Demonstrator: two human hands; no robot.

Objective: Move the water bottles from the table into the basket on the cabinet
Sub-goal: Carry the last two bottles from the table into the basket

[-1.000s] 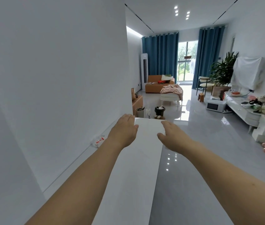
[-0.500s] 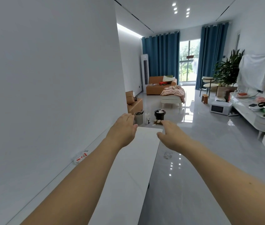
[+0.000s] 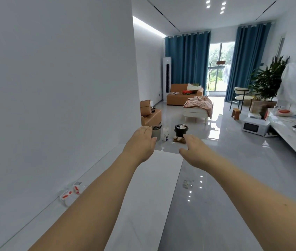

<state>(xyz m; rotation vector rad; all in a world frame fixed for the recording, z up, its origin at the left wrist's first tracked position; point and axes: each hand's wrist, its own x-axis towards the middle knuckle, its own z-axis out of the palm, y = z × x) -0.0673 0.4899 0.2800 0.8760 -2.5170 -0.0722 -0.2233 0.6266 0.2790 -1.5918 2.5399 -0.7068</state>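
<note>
The long white table (image 3: 143,205) runs from near me toward the far end of the room, and more of its left strip along the wall shows now than a second ago, because my view has swung right and back. That brings two water bottles (image 3: 72,192) with red labels into plain sight, lying on their sides near the wall at the table's left edge; a second ago only one showed, further up. So the things I need are low on my left, behind my hands, not ahead.

My left hand (image 3: 141,144) hangs over the table's far end with fingers loosely straight, holding nothing. My right hand (image 3: 195,149) reaches out just past the far right corner, also relaxed and empty. Both have stayed stretched forward as I move.

I see no basket or cabinet that I can identify, so I judge nothing has been carried yet.
</note>
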